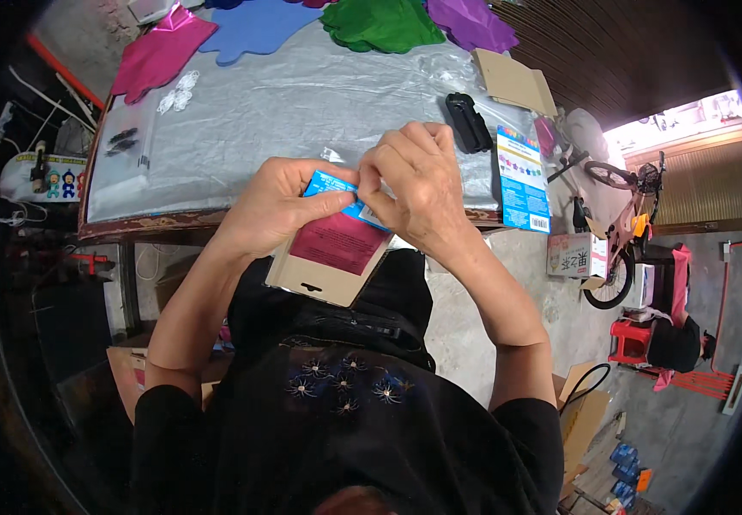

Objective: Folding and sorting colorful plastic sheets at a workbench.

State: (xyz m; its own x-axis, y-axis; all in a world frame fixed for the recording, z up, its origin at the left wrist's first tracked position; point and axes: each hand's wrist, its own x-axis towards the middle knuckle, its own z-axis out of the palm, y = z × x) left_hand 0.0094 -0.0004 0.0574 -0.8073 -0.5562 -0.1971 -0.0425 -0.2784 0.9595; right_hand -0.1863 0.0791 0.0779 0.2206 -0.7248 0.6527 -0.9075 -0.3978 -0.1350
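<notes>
A packaging card (302,279) is held up at the table's near edge, above my lap. It has a blue end, a magenta panel and a bare cardboard end with a hanger slot toward me. My left hand (277,206) grips its blue end on the left, thumb lying across the front. At the right corner of that end, my right hand (420,184) is closed with fingertips pinched on the card. The curled fingers hide exactly what lies between those tips. Another packaging card (523,184), blue and white, lies at the table's right edge beside a black plastic case (469,123).
Magenta (165,51), blue (264,30), green (381,24) and purple fabric pieces (472,24) line the far side of the silver-covered table (302,112). White cord (180,93) and a clear bag (122,159) lie left. A bicycle (624,223) and another person (678,343) are at right.
</notes>
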